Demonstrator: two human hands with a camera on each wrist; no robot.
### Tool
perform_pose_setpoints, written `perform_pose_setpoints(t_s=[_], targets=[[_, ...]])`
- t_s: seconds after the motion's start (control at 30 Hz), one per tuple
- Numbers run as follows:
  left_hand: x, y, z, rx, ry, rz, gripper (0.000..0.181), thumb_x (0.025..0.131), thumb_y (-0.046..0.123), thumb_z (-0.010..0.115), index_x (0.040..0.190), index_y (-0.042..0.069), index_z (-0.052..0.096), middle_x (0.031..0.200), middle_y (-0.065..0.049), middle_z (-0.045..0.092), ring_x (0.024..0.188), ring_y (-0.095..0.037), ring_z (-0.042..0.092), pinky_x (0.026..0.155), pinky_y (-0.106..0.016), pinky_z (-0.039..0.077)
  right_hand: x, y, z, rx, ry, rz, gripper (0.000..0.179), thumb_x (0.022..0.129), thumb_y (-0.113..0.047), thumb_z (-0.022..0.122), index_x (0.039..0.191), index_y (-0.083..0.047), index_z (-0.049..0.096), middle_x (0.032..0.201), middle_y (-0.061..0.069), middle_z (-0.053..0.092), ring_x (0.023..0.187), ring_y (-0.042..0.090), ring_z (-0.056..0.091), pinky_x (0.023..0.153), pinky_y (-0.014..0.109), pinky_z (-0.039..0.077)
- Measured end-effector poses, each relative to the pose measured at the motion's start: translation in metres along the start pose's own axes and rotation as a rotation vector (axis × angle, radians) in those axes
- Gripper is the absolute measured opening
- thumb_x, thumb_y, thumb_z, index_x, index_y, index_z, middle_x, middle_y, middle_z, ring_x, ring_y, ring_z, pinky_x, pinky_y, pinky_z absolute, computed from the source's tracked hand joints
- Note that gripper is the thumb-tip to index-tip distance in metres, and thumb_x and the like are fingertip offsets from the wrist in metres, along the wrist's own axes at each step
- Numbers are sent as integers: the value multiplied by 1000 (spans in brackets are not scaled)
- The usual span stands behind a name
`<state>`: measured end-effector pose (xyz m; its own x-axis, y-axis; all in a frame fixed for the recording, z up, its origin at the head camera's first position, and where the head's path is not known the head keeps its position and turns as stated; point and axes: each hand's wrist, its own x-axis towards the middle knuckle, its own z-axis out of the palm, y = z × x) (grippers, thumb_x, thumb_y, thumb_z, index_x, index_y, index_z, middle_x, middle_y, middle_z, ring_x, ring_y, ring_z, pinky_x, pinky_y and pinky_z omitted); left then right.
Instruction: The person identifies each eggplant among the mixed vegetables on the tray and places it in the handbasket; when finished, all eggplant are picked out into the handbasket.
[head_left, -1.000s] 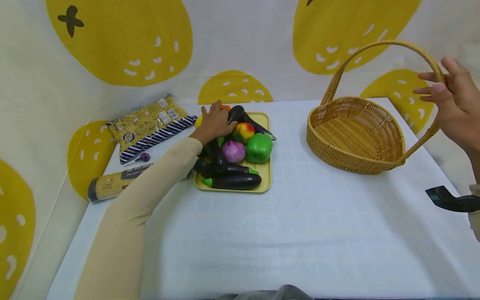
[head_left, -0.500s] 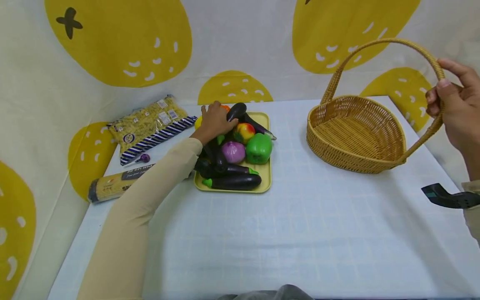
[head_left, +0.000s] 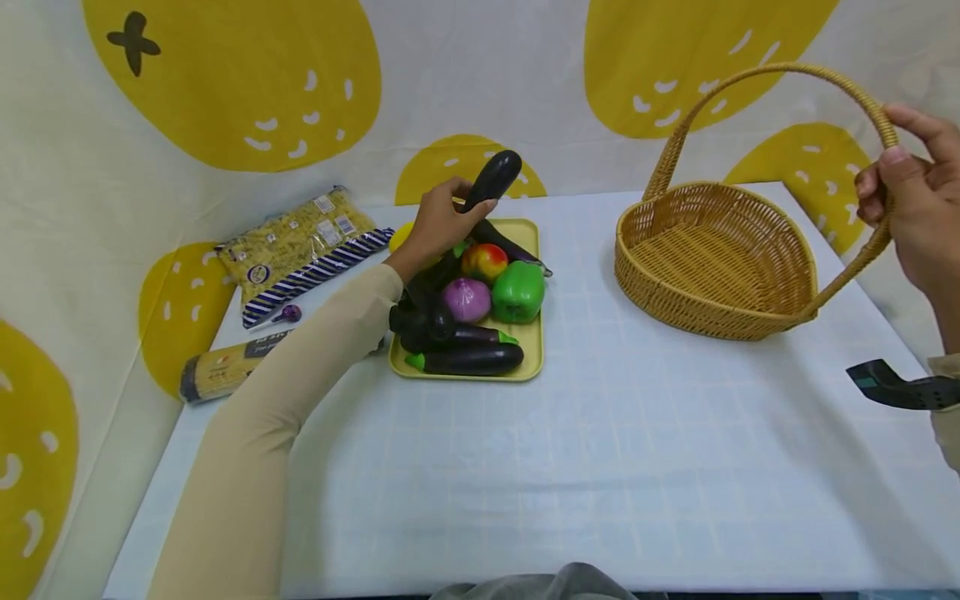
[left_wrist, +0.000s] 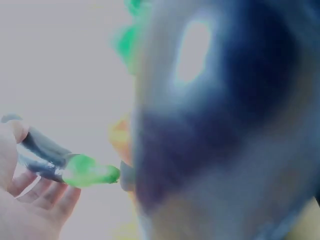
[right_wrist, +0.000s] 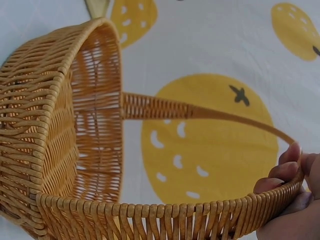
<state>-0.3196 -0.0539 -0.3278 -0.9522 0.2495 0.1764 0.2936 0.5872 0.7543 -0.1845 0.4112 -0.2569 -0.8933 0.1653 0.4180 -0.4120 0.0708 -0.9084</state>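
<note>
My left hand grips a dark eggplant, tilted and raised above the back of the yellow tray. In the left wrist view its green stem end points away from the fingers, while a blurred dark shape fills the right side. My right hand holds the handle of a wicker basket, fingers curled round it. Nothing lies in the basket. Several more eggplants, a purple onion, a green bell pepper and a red-yellow fruit lie on the tray.
Left of the tray are a bag of pasta, a small purple-headed item and a pack of spaghetti, partly behind my left sleeve. A patterned cloth hangs behind the white table.
My left hand has lifted the eggplant up off the pile. My right hand, open beside the handle a second ago, has curled its fingers round it.
</note>
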Motion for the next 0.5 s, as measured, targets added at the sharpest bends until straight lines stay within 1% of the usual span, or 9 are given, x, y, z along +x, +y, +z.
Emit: perform_pose_setpoints(t_s=[0.1, 0.2, 0.3, 0.4, 0.5], targets=[[3, 5, 2, -63, -26, -41, 55, 91, 46, 67, 129, 8, 57, 124, -8, 61, 109, -18, 60, 91, -26, 52, 0, 0, 0, -9, -6, -21, 43, 100, -13, 50, 142, -11, 49, 69, 4, 53, 56, 13, 39, 53, 11, 41], [5, 11, 3, -157, -66, -91, 58, 90, 49, 67, 133, 11, 56, 123, -6, 61, 108, -16, 59, 91, -27, 52, 1, 0, -1, -10, -8, -26, 43, 100, -12, 50, 142, -11, 49, 69, 4, 54, 55, 13, 39, 53, 11, 41], [6, 19, 5, -299, -117, -148, 58, 89, 48, 68, 135, 16, 55, 120, -7, 64, 104, -18, 62, 92, -30, 52, 0, 1, -1, 1, -3, -11, 43, 99, -13, 50, 142, -12, 50, 70, 4, 54, 55, 13, 40, 53, 11, 42], [8, 26, 7, -433, -157, -185, 52, 90, 45, 68, 134, 18, 54, 118, -8, 66, 101, -22, 65, 91, -34, 53, 0, 1, -1, 22, 4, 10, 42, 99, -13, 51, 141, -13, 50, 70, 4, 54, 55, 14, 40, 52, 12, 42], [10, 33, 9, -539, -192, -197, 48, 92, 41, 67, 134, 19, 53, 120, -8, 66, 104, -22, 66, 91, -38, 52, -1, 1, -1, 36, 12, 29, 42, 99, -13, 51, 141, -13, 51, 71, 4, 54, 55, 13, 40, 52, 12, 43]])
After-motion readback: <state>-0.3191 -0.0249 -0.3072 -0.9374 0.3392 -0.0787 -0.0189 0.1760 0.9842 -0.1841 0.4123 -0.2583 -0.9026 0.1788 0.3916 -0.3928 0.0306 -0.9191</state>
